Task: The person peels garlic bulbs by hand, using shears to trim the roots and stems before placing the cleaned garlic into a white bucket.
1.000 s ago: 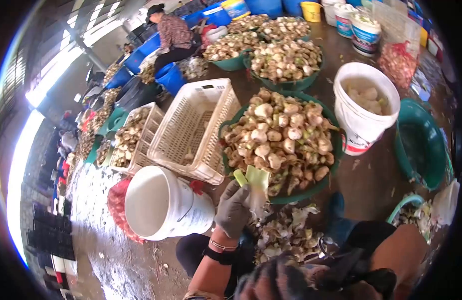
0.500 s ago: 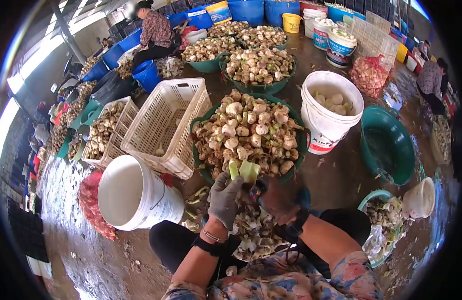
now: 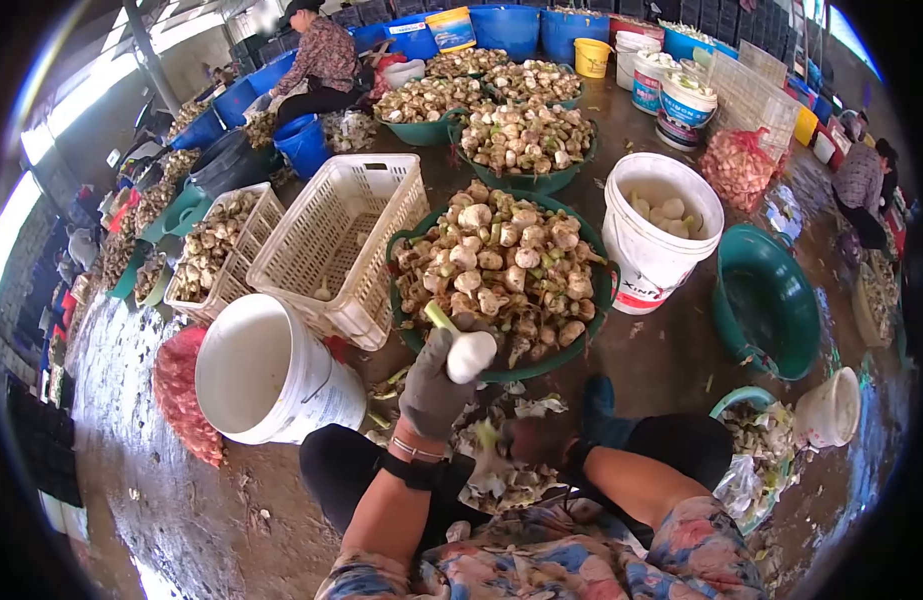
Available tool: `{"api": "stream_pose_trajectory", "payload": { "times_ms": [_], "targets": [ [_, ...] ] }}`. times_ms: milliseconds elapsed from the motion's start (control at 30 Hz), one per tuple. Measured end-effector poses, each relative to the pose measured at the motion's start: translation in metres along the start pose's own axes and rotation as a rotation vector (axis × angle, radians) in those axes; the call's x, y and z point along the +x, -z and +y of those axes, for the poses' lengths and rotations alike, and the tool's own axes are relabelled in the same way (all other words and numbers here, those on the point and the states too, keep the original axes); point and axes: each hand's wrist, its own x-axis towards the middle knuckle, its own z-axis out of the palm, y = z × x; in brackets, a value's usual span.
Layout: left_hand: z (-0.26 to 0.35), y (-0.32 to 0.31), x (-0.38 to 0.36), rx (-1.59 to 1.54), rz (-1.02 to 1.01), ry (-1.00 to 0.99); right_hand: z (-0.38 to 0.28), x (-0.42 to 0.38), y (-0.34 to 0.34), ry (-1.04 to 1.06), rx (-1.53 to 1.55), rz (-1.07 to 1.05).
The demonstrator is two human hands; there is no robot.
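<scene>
My left hand [image 3: 433, 388], in a grey glove, is closed around a garlic bulb [image 3: 471, 356]. The bulb is white and smooth, with a short pale green stem pointing up and to the left. Lower and to the right, my right hand [image 3: 538, 441], in a dark glove, is smeared by motion, so its fingers do not show clearly. A blurred pale green and whitish piece [image 3: 489, 442] is just left of it. Peeled skins [image 3: 506, 485] lie heaped between my knees. In front stands a green tub [image 3: 401, 322] piled with unpeeled garlic bulbs [image 3: 501, 262].
On the left are a white bucket [image 3: 243, 368], a cream plastic crate [image 3: 376, 312] and a red net bag [image 3: 184, 395]. A bucket of peeled bulbs [image 3: 633, 262] and a green basin [image 3: 768, 300] stand on the right. Other people [image 3: 319, 62] sit farther back.
My left hand has moved down slightly, and a bare white bulb now shows in it instead of pale green layers. The right hand has swung down and away from it.
</scene>
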Motion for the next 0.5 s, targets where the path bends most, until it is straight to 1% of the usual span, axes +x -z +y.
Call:
{"api": "stream_pose_trajectory", "payload": {
  "times_ms": [33, 67, 100, 133, 167, 233, 267, 333, 367, 400, 467, 500],
  "targets": [
    [-0.005, 0.004, 0.006, 0.072, 0.025, -0.048, 0.013, 0.006, -0.013, 0.008, -0.004, 0.000],
    [-0.004, 0.006, 0.011, -0.373, 0.091, 0.096, 0.032, 0.014, -0.028, 0.151, -0.030, 0.087],
    [-0.010, 0.010, 0.013, -0.168, 0.091, 0.010, 0.041, 0.019, -0.037, 0.290, -0.052, 0.177],
    [-0.016, 0.012, 0.015, 0.036, 0.089, -0.072, 0.023, 0.009, -0.010, 0.395, 0.329, 0.258],
    [-0.016, 0.012, 0.015, 0.036, 0.091, -0.069, 0.002, 0.000, 0.032, 0.487, 0.713, 0.335],
    [-0.019, 0.007, 0.013, 0.391, 0.144, -0.070, 0.009, 0.006, 0.066, 0.081, 0.336, 0.483],
    [-0.020, 0.004, 0.013, 0.384, 0.138, -0.063, 0.004, 0.006, 0.077, 0.071, 0.334, 0.487],
    [-0.017, 0.004, 0.011, 0.891, -0.020, -0.198, -0.017, 0.003, 0.091, 0.388, 1.026, 0.610],
    [-0.016, 0.008, 0.017, 0.311, 0.001, 0.044, -0.034, -0.009, 0.104, 0.384, 0.844, 0.680],
    [-0.015, 0.010, 0.018, 0.305, -0.001, 0.043, -0.036, -0.010, 0.107, 0.382, 0.838, 0.680],
    [-0.010, 0.007, 0.015, 0.353, 0.174, 0.154, -0.038, -0.011, 0.108, 0.444, 0.556, 0.893],
    [-0.012, 0.014, 0.016, 0.397, 0.132, 0.139, -0.037, -0.013, 0.108, 0.440, 0.562, 0.887]
  ]
}}
